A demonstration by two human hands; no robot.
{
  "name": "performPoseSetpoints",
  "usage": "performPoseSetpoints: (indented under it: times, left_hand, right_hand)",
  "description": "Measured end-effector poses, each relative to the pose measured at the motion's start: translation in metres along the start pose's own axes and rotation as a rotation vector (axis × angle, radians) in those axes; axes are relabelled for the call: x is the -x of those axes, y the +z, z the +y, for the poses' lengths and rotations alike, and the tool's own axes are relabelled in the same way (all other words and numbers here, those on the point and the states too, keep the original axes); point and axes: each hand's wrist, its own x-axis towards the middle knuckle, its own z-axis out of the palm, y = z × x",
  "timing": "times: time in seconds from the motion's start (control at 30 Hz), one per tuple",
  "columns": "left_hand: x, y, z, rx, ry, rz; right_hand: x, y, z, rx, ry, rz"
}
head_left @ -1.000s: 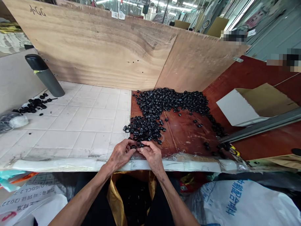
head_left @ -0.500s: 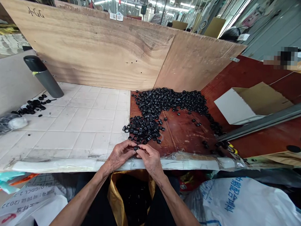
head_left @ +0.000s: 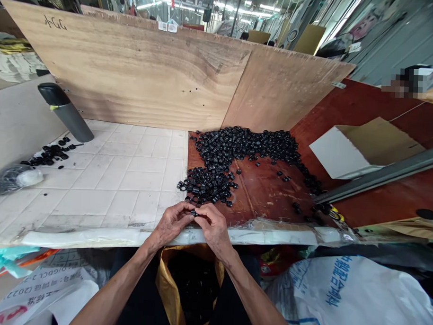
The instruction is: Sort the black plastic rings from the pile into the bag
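At the table's front edge, a small black ring-like part is pinched between the fingertips of both hands. My left hand holds it from the left, thumb and index finger closed. From the other side my right hand grips it, its fingertips covering part of it. Just beyond the fingers lies a cluster of similar black ring parts, joined to a larger heap of small black parts along the wooden board. Below my hands, a yellow sack stands between my legs with dark pieces inside.
A dark grey bottle and a few loose black pieces are on the white-tiled left side. A tall plywood board closes off the back. To the right are a cardboard box, a metal bar and a white sack.
My right hand has shifted slightly left and up, and the pinched black part has moved a little left with it. My left hand stays nearly in place.
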Motion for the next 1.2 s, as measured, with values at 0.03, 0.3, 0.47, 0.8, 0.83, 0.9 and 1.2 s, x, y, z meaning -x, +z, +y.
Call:
performPoseSetpoints:
  times: [0.03,0.3,0.47,0.8,0.83,0.9,1.2]
  left_hand:
    - [0.000,0.000,0.002,0.026,-0.020,-0.009]
    - [-0.001,0.001,-0.004,0.009,0.025,-0.006]
    - [0.002,-0.001,-0.008,-0.152,0.125,-0.031]
    - [0.002,-0.002,-0.008,-0.189,0.123,-0.066]
    - [0.002,-0.002,-0.008,-0.194,0.124,-0.067]
    - [0.002,-0.002,-0.007,-0.186,0.126,-0.059]
    - [0.002,-0.003,-0.007,-0.165,0.105,-0.026]
  right_hand:
    - [-0.001,-0.001,-0.001,0.015,-0.054,-0.002]
    - [0.001,0.003,0.002,-0.005,0.082,0.032]
    - [0.006,0.008,0.005,0.122,0.136,0.071]
    - [0.005,-0.005,0.001,0.208,0.090,-0.062]
    - [0.005,-0.004,0.002,0.242,0.085,-0.046]
    - [0.007,-0.002,0.002,0.250,0.086,-0.012]
    - [0.012,-0.006,-0.002,0.184,0.053,0.005]
